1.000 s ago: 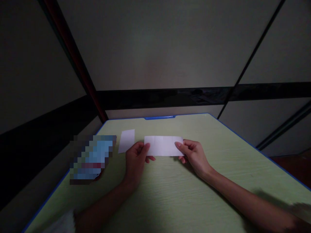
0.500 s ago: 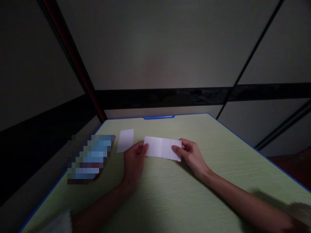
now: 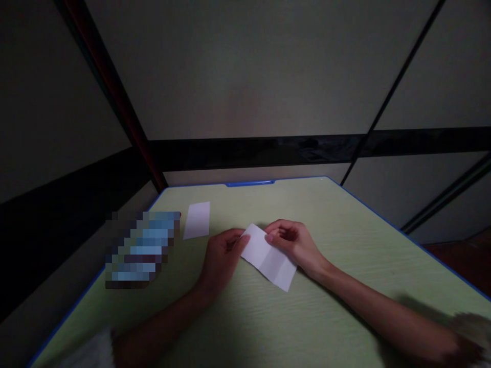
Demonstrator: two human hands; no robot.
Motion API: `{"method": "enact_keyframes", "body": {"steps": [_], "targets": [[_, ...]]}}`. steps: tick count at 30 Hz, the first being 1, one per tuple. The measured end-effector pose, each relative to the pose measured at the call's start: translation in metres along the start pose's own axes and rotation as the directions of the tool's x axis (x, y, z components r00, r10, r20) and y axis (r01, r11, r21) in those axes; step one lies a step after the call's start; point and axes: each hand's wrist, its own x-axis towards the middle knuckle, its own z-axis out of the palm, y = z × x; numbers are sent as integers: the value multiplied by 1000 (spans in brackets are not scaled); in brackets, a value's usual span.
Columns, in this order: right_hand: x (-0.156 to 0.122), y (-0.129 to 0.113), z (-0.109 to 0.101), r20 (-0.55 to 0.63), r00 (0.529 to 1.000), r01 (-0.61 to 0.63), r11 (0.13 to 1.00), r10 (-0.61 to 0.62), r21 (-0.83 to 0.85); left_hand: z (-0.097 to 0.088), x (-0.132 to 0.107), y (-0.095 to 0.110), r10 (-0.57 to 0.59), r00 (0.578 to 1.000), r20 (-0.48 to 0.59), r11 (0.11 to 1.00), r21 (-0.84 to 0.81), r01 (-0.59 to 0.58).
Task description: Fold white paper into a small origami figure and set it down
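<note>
A creased white piece of paper is held between both hands above the table, slanting down toward the lower right. My left hand pinches its upper left corner, the thumb on top and the fingers behind. Along the upper edge my right hand grips the sheet with its thumb on the face; the other fingers curl behind it and are partly hidden. Fold lines cross the paper's surface. Another white piece of paper lies flat on the table, beyond my left hand.
The pale green table has a blue edge and a blue handle-like strip at its far side. A pixelated flat object lies at the table's left. Light panels with a black band stand right behind the table.
The held paper has turned clockwise from nearly level to slanted. My right hand has shifted its hold from the right end to the upper edge, and my left hand has moved slightly right.
</note>
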Motion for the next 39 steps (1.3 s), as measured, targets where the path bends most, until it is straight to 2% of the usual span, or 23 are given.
{"method": "enact_keyframes", "body": {"steps": [3,8,14,19,23,26,31,35,37,39], "targets": [[1,2,1,2,1000,-22,1000,22,16,0,2,5,-73,996,-47,993,-92,69],[1,4,1,-86,996,42,997,-36,71,0,3,9,-169,986,-8,969,-186,165],[-4,2,4,-41,999,36,999,-35,20,2,2,8,-158,987,24,975,-152,159],[-8,-1,6,-73,997,9,1000,-9,-11,3,1,8,-158,985,66,979,-118,165],[-8,2,7,12,998,59,996,-58,-66,2,2,7,-140,989,57,985,-95,145],[-9,6,7,92,985,157,975,-144,-156,1,2,5,-144,989,38,983,-107,148],[-12,2,3,170,945,323,866,-278,-381,1,3,3,-169,985,34,968,-181,172],[-15,-4,3,237,887,461,778,-396,-428,2,2,3,-166,985,44,965,-197,171],[-16,-5,3,242,895,445,789,-375,-424,2,2,4,-144,989,36,971,-187,148],[-15,-5,4,225,928,367,839,-298,-402,2,1,6,-108,994,18,979,-174,110]]}}
